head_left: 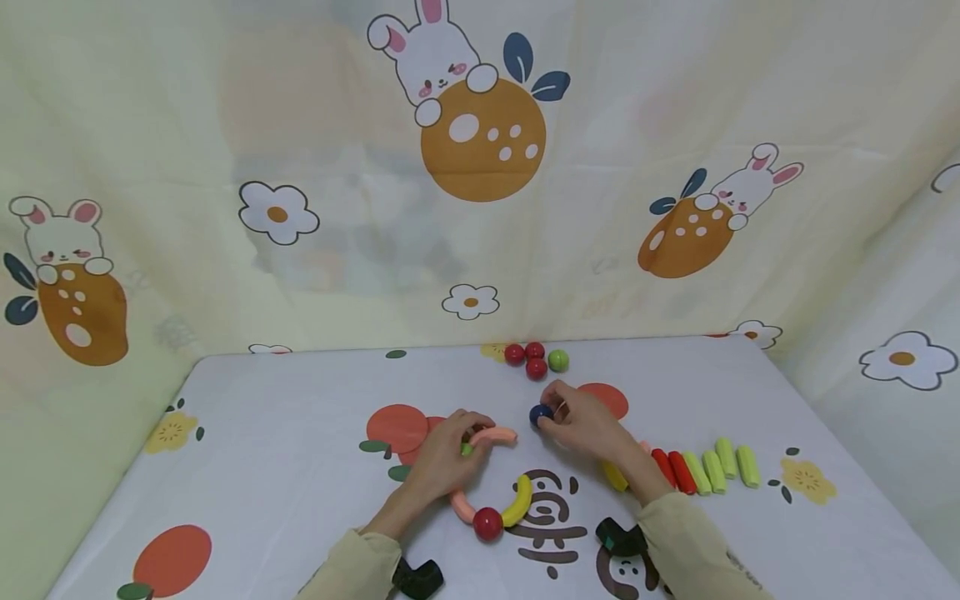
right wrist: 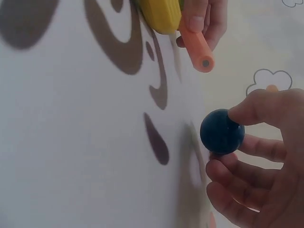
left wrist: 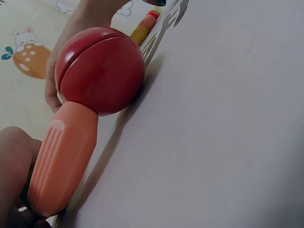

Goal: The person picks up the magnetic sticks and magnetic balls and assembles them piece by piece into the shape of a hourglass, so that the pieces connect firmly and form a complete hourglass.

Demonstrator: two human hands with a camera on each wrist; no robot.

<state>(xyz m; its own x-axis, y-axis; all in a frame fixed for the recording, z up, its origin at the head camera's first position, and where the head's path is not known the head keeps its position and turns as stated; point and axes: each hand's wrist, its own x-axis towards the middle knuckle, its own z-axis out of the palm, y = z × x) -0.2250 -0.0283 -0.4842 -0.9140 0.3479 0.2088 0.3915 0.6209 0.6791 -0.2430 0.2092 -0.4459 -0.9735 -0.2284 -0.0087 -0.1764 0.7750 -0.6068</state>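
My left hand [head_left: 450, 454] grips a curved salmon-pink rod [head_left: 495, 435] between thumb and fingers; a green ball [head_left: 467, 449] shows partly beneath the fingers. In the right wrist view, a grey dot marks the free end of that rod [right wrist: 198, 51]. Below this hand, another salmon-pink rod [head_left: 461, 506] meets a red ball [head_left: 488, 524], which joins a curved yellow rod [head_left: 517, 502], making an open curve. To the right, my right hand [head_left: 588, 425] pinches a dark blue ball [right wrist: 222, 132] at its fingertips, apart from the held rod's end.
At the back edge of the table [head_left: 285, 433] sit several red balls [head_left: 536, 368] and a green ball [head_left: 558, 360]. A row of rods lies right of my right forearm, with red [head_left: 682, 472] and light green [head_left: 726, 457] ones; a yellow rod [head_left: 615, 475] is partly covered by the forearm.
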